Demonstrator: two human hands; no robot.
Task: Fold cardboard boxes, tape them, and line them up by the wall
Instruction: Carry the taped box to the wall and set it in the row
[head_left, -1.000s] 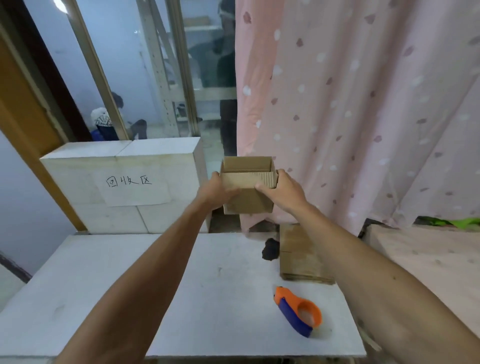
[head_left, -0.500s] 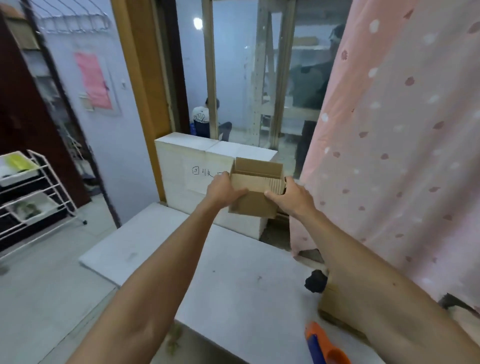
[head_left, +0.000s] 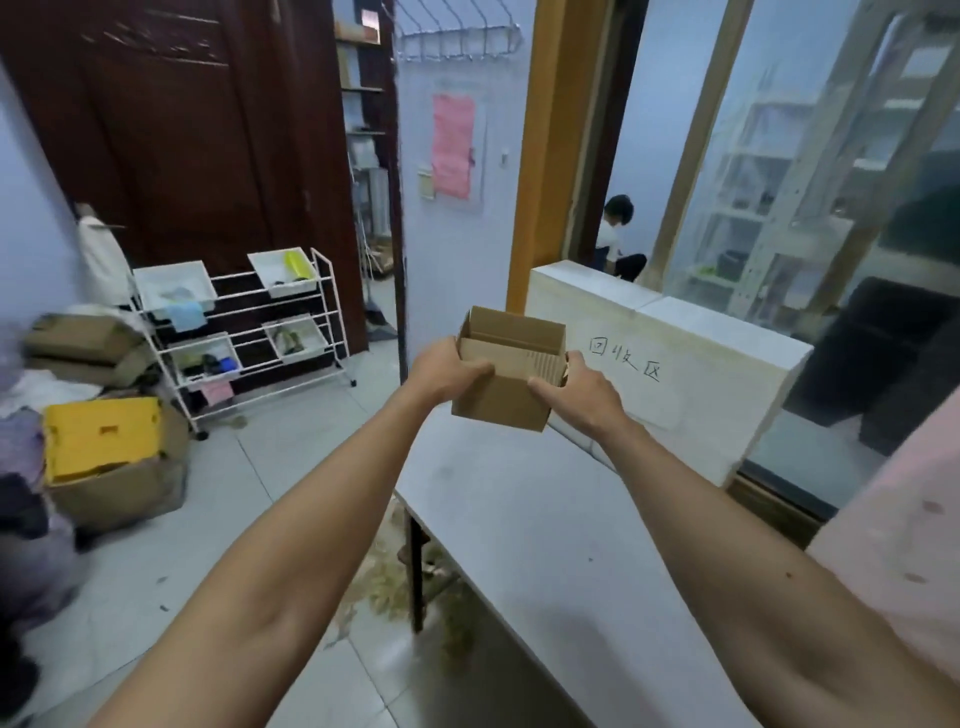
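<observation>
The left hand (head_left: 447, 370) and right hand (head_left: 577, 394) are each curling round a side of the small brown open-topped cardboard box (head_left: 511, 395), probably gripping both sides so the folded shape is not collapsing. The long grey table (head_left: 545, 530) is lying at five o'clock of it, the white block with handwritten characters (head_left: 691, 364) at three o'clock. The box is hanging in the air over the table's far corner.

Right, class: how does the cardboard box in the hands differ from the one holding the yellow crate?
The held box is gripped in the air by the left hand and right hand; the floor box rests on tiles. The held box shows bare inner walls; the floor box is filled by a yellow crate. Both are brown, open-topped cardboard.
</observation>
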